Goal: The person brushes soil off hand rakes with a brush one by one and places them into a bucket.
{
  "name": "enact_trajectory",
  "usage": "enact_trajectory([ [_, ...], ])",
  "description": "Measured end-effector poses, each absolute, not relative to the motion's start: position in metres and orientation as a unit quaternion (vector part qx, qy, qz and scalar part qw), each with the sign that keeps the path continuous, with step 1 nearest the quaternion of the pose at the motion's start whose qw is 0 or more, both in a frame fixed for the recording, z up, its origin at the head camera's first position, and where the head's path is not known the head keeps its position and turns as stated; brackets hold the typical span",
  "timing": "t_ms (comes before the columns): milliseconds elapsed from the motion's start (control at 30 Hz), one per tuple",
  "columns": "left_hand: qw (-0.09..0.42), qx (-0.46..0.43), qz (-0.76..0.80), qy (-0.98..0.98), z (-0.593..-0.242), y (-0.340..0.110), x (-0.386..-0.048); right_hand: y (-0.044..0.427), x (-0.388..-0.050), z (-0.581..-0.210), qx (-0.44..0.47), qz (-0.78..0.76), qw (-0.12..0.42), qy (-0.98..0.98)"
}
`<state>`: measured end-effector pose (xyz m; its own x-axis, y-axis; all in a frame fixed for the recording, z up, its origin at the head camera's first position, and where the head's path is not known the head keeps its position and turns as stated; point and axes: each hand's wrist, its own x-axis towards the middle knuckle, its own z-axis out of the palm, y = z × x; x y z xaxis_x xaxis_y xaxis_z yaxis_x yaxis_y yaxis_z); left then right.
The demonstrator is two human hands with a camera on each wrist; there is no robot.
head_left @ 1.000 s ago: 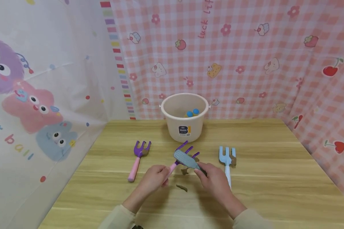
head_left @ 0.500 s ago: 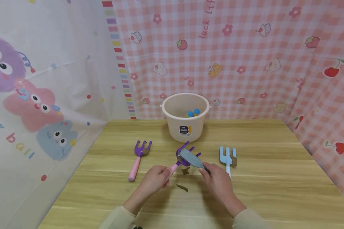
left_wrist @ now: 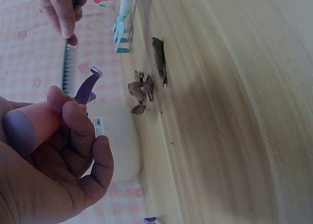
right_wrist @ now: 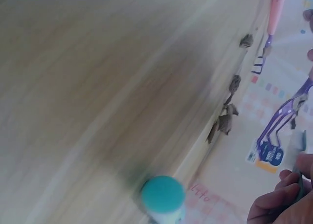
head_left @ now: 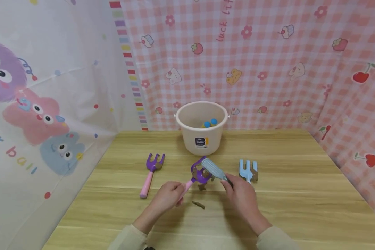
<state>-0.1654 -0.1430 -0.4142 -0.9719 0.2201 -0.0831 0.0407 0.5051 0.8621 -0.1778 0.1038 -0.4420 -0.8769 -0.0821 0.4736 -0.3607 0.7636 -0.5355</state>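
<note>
The left hand [head_left: 167, 196] grips the pink handle [left_wrist: 43, 117] of a small purple rake [head_left: 201, 176], its tines raised above the table and brown clay-like stuff on its head. In the right hand [head_left: 241, 195] is a blue-grey brush [head_left: 214, 169], held over the right side of the rake's head; whether the two touch, I cannot tell. Brown scraps [head_left: 201, 187] lie on the table under the rake, and a longer brown piece [head_left: 198, 205] is nearer the person. The right wrist view has the purple tines [right_wrist: 279, 121] beside the right fingers [right_wrist: 276, 197].
A cream bucket [head_left: 201, 140] with blue-topped things [head_left: 207, 124] inside stands behind the hands. At the left lies another purple rake with a pink handle [head_left: 147, 184]; at the right, a light blue rake [head_left: 248, 172]. Both have brown smears. Patterned cloth [head_left: 253, 93] hangs behind the table.
The brush and right hand have shifted right across the rake's head, uncovering more of its purple part and the brown stuff on it. The left hand keeps its grip with little movement.
</note>
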Motion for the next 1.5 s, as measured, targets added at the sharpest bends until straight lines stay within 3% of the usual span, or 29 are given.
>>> enact_trajectory([
  [333, 0.094, 0.087, 0.490, 0.863, -0.410, -0.142, -0.162, 0.099, -0.179, -0.445, 0.105, 0.302, 0.201, -0.926],
  [667, 0.089, 0.087, 0.476, 0.870, -0.408, -0.143, -0.163, 0.105, -0.180, -0.441, 0.107, 0.326, 0.240, -0.908],
  [900, 0.086, 0.084, 0.475, 0.872, -0.409, -0.140, -0.163, 0.095, -0.178, -0.443, 0.122, 0.318, 0.192, -0.920],
  [1233, 0.106, 0.074, 0.479, 0.868, -0.411, -0.141, -0.161, 0.104, -0.182, -0.448, 0.100, 0.313, 0.206, -0.922],
  [1500, 0.101, 0.059, 0.490, 0.864, -0.411, -0.142, -0.165, 0.093, -0.171, -0.439, 0.164, 0.339, 0.199, -0.905],
])
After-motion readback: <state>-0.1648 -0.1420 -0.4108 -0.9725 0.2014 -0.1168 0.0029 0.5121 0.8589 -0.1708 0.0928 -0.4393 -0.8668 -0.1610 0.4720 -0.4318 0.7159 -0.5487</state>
